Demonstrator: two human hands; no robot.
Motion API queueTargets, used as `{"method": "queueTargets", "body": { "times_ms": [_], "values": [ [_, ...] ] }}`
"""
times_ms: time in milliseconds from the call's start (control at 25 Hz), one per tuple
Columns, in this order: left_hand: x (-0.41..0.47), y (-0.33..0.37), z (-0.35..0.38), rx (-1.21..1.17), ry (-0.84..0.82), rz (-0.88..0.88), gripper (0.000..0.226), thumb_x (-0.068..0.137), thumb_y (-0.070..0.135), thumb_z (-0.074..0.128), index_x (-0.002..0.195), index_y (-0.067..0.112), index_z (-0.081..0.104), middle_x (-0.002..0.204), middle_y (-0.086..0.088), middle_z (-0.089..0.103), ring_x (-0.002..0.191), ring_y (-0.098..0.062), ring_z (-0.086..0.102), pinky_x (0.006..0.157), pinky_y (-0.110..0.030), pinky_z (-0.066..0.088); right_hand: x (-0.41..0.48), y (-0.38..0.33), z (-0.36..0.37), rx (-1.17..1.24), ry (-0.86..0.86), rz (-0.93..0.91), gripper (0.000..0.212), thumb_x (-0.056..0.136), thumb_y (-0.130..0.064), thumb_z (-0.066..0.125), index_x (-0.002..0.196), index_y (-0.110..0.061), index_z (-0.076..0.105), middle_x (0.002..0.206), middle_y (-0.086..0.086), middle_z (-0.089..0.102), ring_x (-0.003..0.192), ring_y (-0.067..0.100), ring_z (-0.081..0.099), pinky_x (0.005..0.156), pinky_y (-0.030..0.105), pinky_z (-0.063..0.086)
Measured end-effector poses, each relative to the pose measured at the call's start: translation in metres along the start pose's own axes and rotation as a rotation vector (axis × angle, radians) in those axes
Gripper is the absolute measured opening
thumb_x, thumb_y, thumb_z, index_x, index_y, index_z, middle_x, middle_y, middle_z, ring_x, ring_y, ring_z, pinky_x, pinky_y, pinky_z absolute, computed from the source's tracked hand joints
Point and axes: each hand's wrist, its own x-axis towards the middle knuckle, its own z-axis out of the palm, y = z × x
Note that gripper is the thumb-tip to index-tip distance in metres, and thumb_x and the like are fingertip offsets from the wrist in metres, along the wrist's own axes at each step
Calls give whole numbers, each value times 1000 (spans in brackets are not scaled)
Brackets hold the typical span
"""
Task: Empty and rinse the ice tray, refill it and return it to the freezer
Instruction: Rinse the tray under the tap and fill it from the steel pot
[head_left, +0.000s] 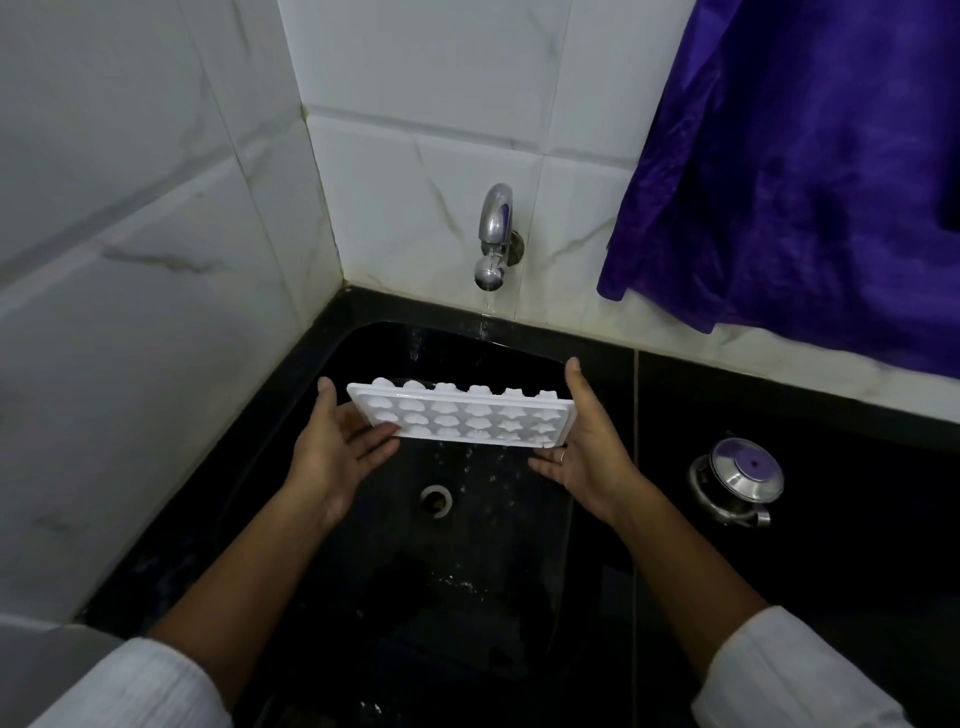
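A white ice tray (462, 418) with shaped cells hangs over the black sink (363, 343), tilted with its cell side toward me. My left hand (337, 447) grips its left end and my right hand (587, 447) holds its right end. Water drips from the tray's lower edge toward the drain (435, 501). A chrome tap (496, 239) on the tiled wall runs a thin stream of water behind the tray.
White marble-look tiles close the corner at the left and back. A purple curtain (810, 171) hangs at the upper right. A steel lidded pot (737, 480) stands on the black counter (831, 545) right of the sink.
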Motion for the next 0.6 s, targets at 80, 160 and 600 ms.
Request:
{"method": "queueTargets", "body": {
  "times_ms": [80, 160, 600],
  "values": [
    [-1, 1, 0, 76, -92, -30, 84, 99, 78, 30, 143, 13, 60, 135, -8, 67, 124, -24, 64, 101, -47, 52, -5, 1, -1, -14, 3, -5, 66, 87, -72, 55, 133, -26, 63, 119, 1, 76, 117, 22, 68, 106, 43, 45],
    [-3, 3, 2, 112, -118, -31, 85, 95, 81, 34, 150, 20, 54, 143, -5, 63, 123, -21, 62, 100, -47, 49, -11, 2, 1, -39, 32, -6, 50, 91, -60, 59, 124, -24, 67, 115, 2, 76, 116, 23, 67, 115, 48, 39],
    [-35, -21, 6, 104, -18, 341, 53, 108, 58, 27, 136, 28, 61, 130, 5, 68, 107, 1, 70, 94, -28, 54, -35, 20, 15, -44, 218, -475, 52, 94, -66, 51, 123, -27, 68, 123, -5, 70, 119, 18, 64, 96, 30, 52]
  ]
}}
